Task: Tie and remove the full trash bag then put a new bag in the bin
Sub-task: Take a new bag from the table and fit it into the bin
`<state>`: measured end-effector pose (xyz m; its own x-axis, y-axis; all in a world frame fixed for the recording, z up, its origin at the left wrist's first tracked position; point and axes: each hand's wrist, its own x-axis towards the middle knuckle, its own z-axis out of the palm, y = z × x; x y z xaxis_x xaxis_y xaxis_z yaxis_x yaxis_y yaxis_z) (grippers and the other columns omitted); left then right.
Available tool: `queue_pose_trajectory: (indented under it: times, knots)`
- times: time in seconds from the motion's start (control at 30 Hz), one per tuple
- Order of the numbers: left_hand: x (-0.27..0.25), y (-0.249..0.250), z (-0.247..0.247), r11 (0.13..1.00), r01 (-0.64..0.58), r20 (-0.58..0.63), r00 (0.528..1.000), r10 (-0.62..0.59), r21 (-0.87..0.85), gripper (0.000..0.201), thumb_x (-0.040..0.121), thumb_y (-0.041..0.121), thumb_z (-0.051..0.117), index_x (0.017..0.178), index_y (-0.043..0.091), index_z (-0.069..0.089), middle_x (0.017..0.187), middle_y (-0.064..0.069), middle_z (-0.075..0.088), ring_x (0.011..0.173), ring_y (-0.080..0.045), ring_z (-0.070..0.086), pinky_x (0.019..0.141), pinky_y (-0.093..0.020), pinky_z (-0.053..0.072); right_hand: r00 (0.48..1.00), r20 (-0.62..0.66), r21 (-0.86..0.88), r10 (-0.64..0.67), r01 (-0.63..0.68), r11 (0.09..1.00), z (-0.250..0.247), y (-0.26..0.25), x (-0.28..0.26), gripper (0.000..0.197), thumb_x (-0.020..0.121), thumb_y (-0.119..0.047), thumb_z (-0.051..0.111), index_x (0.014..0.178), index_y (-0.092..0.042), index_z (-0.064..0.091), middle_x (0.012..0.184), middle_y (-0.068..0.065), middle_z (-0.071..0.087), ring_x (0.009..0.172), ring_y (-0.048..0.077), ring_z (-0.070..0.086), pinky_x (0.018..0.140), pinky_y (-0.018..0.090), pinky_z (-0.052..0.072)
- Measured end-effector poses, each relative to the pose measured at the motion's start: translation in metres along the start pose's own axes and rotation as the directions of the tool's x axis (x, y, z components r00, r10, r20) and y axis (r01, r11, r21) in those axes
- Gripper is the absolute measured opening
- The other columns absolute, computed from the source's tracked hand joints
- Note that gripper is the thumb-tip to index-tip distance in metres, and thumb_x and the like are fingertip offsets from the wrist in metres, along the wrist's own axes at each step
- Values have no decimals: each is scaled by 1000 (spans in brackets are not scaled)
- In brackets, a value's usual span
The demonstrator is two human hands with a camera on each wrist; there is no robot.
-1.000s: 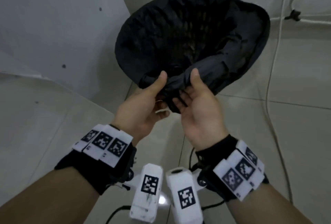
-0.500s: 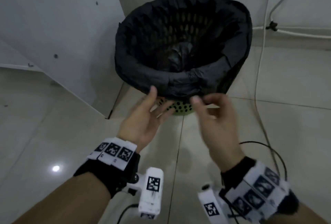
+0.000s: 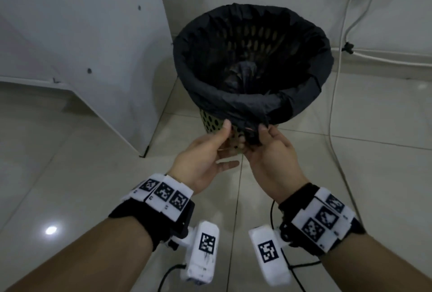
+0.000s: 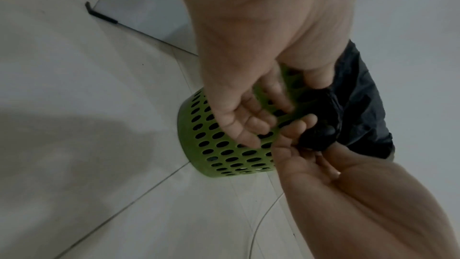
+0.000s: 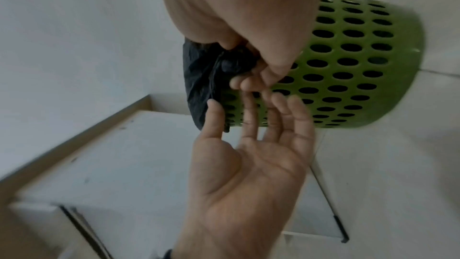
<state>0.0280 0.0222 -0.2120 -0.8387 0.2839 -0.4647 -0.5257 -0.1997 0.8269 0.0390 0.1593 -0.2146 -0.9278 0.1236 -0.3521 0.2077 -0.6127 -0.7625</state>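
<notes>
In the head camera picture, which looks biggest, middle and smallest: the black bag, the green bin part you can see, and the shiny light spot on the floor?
1. black bag
2. green bin, visible part only
3. light spot

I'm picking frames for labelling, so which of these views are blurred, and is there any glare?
Head view: mostly sharp, with a small glare spot on the floor tiles and straight edges bowed by the wide lens. Left wrist view: left hand fingers smeared by motion, heavy shadow at left. Right wrist view: soft overall, green bin holes slightly blurred.
</notes>
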Motion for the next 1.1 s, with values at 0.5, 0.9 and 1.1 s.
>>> queue_pose_trajectory:
  times: [0.5, 0.9, 1.1]
  knots:
    - [25, 7, 45, 992, -109, -268, 955, 123, 69, 15, 80, 2, 79, 85, 3, 65, 72, -11, 69, 61, -20, 67, 55, -25, 56, 803, 385, -865, -454, 485, 124, -23, -16, -17, 31, 84, -22, 70, 113, -19, 60, 96, -3, 66, 77, 12, 61, 64, 23, 46]
    - [18, -7, 53, 998, 19, -58, 998, -23, -66, 48, 93, 48, 60, 120, 10, 71, 91, -4, 70, 90, -19, 67, 81, -35, 57, 986, 77, -98, 146, -138, 986, -23, -40, 1, 14, 96, 1, 56, 104, 2, 67, 83, 17, 66, 68, 26, 67, 66, 36, 61]
    - [26, 8, 59, 1000, -4, -156, 988, 4, -5, 15, 93, 25, 68, 94, 11, 70, 80, -5, 69, 73, -19, 66, 62, -28, 53, 989, -38, -208, 146, -151, 966, -24, -43, -1, 16, 92, -4, 67, 84, -8, 53, 68, 14, 63, 49, 24, 62, 49, 34, 58]
